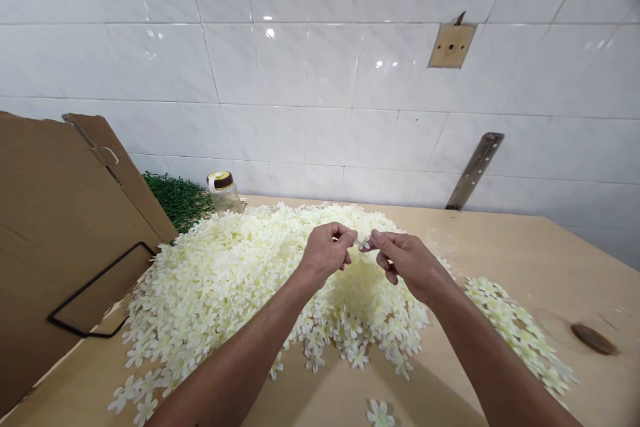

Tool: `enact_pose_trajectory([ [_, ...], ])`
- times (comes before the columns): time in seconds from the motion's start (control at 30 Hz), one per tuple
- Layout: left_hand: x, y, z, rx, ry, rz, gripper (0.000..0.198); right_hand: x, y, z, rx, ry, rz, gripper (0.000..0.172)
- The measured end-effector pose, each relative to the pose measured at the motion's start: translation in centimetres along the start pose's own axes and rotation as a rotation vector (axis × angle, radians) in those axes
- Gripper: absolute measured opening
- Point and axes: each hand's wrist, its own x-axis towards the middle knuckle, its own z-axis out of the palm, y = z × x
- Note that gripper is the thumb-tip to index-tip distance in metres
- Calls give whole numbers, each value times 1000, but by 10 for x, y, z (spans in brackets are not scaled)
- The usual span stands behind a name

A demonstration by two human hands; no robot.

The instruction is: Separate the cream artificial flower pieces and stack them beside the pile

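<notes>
Forearms (245, 353) converge: left hand (324, 252) and right hand (411, 263), fingers (387, 243) pinching one flower (365, 243) (white).

1 lidded jar (226, 201) near tiled wall (280, 67); cardboard (65, 207) at left; 1 wall plate (444, 47).

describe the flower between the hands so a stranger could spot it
By the white tiled wall, a beige wooden-look table bears a heap of cream-white artificial flowers. Over the heap, the bare left hand and right hand nearly meet. Between their fingertips is the small white petalled flower, the only one held up by hand.
</notes>
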Motion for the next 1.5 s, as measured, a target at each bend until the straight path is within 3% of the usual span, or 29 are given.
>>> enact_pose_trajectory([
  [0.13, 8, -4, -15, 463, 181, 129, 16, 2, -3, -15, -32, 69, -59, 52],
  [0.23, 6, -6, -14, 673, 232, 170, 16, 2, -9, -30, -22, 131, -102, 49],
  [0.3, -1, -9, -4, 685, 172, 228, 32, 1, -14, -38, -4, 168, -125, 48],
  [0.47, -23, -24, 30, 850, -209, 592, 49, -6, -24, -52, 3, 250, -145, 46],
  [0.6, -22, -34, 34, 988, -194, 584, 31, -7, -25, -61, -30, 272, -184, 47],
  [0.83, -9, -17, 15, 1005, -37, 251, 17, -5, -21, -86, -229, 368, -204, 43],
  [0.93, -7, -12, 8, 1043, -31, 123, 12, -8, -24, -97, -487, 465, -173, 36],
  [1.03, -6, -9, 3, 1067, -60, 83, 15, -12, -25, -109, -664, 494, -140, 31],
  [1.17, -10, 0, 3, 1079, -52, 123, 19, -12, -21, -126, -729, 510, -102, 27],
  [1.3, -27, 9, 19, 955, -27, 287, 26, -10, -16, -135, -746, 518, -100, 25],
  [1.4, -48, 7, 41, 701, -162, 352, 26, -11, -15, -136, -751, 473, -123, 29],
  [1.5, -74, 1, 63, 604, -420, 533, 26, -14, -17, -136, -744, 471, -120, 30],
])
